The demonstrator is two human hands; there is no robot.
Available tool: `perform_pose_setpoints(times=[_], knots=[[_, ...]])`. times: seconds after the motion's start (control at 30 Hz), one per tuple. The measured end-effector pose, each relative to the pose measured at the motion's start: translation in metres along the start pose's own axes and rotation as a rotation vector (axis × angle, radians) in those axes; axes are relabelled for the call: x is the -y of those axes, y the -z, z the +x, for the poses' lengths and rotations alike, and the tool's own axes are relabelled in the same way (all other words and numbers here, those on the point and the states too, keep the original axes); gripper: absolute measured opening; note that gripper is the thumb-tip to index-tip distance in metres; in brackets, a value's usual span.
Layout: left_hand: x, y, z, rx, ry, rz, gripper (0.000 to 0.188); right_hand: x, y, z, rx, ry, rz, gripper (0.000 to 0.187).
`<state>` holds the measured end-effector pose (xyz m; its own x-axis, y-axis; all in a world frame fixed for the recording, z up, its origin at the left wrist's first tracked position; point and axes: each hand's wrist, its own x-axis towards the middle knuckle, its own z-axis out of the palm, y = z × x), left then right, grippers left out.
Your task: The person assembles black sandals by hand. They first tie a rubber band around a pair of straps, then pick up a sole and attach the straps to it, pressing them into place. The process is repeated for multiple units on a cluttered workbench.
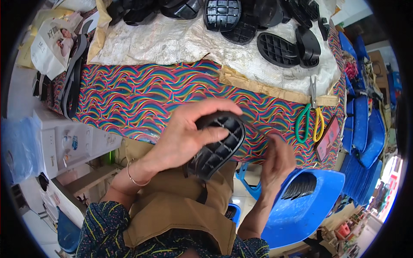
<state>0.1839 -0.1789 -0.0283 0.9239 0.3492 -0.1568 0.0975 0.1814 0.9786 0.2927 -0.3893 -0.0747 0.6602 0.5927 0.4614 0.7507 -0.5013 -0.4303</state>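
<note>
My left hand (pixel 183 137) is wrapped round a black shoe heel (pixel 221 144), its thumb pressed on the gridded hollow underside. The heel is tilted above the front edge of the patterned table, over my lap. From its upper right side a thin dark strip (pixel 257 129) appears to run to my right hand (pixel 278 161). That hand's fingers are curled together at the strip's end, slightly blurred. The fingertips of my left hand reach over the heel's far rim and are partly hidden behind it.
A white sack (pixel 159 45) at the back bears several black heels (pixel 277 49). Scissors (pixel 313 107) with green and yellow handles lie at the right, beside a reddish flat case (pixel 328 138). Below sits a blue tub (pixel 275 228) with stacked dark curved pieces (pixel 300 186). Long dark strips (pixel 74 73) hang left.
</note>
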Motion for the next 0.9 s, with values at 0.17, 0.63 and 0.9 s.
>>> perform_pose_setpoints(times=[0.17, 0.63, 0.9], knots=[[0.005, 0.002, 0.009, -0.014, -0.047, -0.003, 0.036, 0.022, -0.009, -0.030, 0.056, -0.131, 0.101, 0.016], [0.019, -0.006, 0.023, -0.064, 0.032, -0.116, 0.035, 0.065, -0.026, -0.042, 0.103, -0.513, 0.401, 0.019], [0.025, -0.014, 0.029, -0.138, -0.019, -0.023, 0.033, 0.073, -0.034, -0.042, 0.123, -0.570, 0.491, 0.023]])
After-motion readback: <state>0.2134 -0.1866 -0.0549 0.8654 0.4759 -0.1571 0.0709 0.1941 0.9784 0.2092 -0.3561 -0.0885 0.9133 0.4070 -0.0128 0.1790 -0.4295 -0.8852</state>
